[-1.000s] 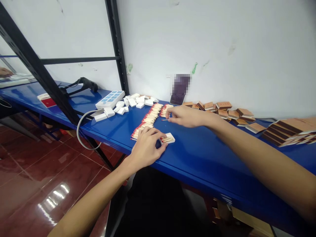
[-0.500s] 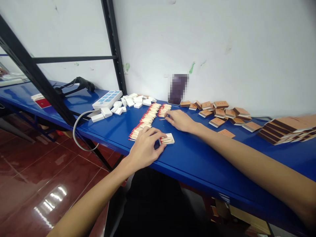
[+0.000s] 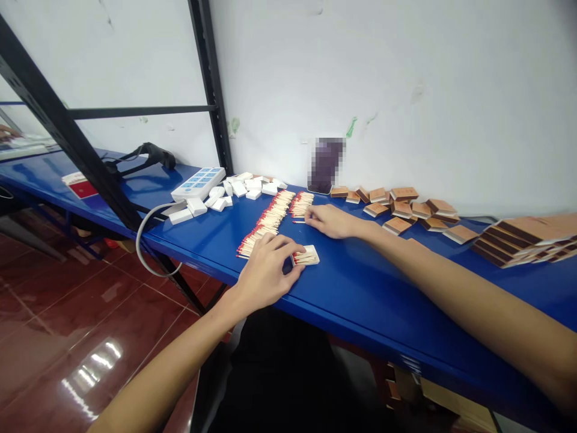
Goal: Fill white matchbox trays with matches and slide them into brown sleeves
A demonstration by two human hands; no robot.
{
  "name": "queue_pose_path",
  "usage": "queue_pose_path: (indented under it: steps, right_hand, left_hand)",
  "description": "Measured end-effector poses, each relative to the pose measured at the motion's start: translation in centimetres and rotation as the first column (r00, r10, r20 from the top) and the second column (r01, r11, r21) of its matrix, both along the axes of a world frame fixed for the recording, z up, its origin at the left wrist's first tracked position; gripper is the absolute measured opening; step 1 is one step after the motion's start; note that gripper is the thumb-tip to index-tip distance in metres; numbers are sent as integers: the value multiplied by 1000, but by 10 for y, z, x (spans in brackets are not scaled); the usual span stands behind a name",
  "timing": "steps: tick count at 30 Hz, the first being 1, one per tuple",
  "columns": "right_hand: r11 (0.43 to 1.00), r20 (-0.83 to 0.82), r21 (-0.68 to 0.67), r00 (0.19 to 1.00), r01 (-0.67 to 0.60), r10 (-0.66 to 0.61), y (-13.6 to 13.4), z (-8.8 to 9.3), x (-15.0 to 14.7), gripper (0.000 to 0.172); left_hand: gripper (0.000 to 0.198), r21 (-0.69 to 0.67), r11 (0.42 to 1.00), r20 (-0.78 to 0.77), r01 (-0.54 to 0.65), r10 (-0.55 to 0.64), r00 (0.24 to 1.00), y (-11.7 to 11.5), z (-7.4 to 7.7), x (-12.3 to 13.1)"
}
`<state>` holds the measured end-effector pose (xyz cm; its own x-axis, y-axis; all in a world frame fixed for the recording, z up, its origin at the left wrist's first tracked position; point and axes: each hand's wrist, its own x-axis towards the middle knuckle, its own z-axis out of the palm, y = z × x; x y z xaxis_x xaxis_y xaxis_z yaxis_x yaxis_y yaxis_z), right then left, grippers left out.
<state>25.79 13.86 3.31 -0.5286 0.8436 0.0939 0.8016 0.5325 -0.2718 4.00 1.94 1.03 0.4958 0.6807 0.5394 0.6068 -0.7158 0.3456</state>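
Observation:
On the blue table (image 3: 360,288), my left hand (image 3: 265,267) grips the near end of a small white matchbox tray (image 3: 307,255) with red-tipped matches in it, thumb and fingers curled round it. My right hand (image 3: 331,220) reaches further back, fingers curled down on matches at the edge of a long row of loose red-tipped matches (image 3: 270,219). What it pinches is too small to make out.
Empty white trays (image 3: 246,187) and a white power strip (image 3: 198,182) lie at the back left. Brown matchbox sleeves (image 3: 406,207) and stacked flat sleeves (image 3: 523,237) sit at the right. A phone (image 3: 325,165) leans on the wall. A black shelf frame (image 3: 81,156) crosses the left.
My right hand has drawn back slightly along the match row toward its near side. My left hand stays on the tray.

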Motion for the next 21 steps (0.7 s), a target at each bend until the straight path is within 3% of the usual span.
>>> queue_pose_path:
  steps: [4,8,12,17,21]
  right_hand:
    - [986,-8,-100,991,-136,136,-8,23,6,19]
    - [926,26,-289,966,-241,259,-28,50,1,22]
    - [863,70,-412,935,-290,348,-51,58,-15,19]
    - [909,93,-312,943,-276,319,-57,53,-23,11]
    - [985,39,-32,984,-171,173,-35,35,-12,9]
  left_hand:
    - [28,-38,995,18,-89,90,996,-1,1,1]
    - [38,-90,983,21,-157,160,987,-2,0,3]
    - [39,-80,987,16,-141,143,990,-2,-1,3]
    - [18,-57,991,-22,-118,117,993,-1,0,2]
    - [12,-31,996,-18,-79,78,997,0,-1,1]
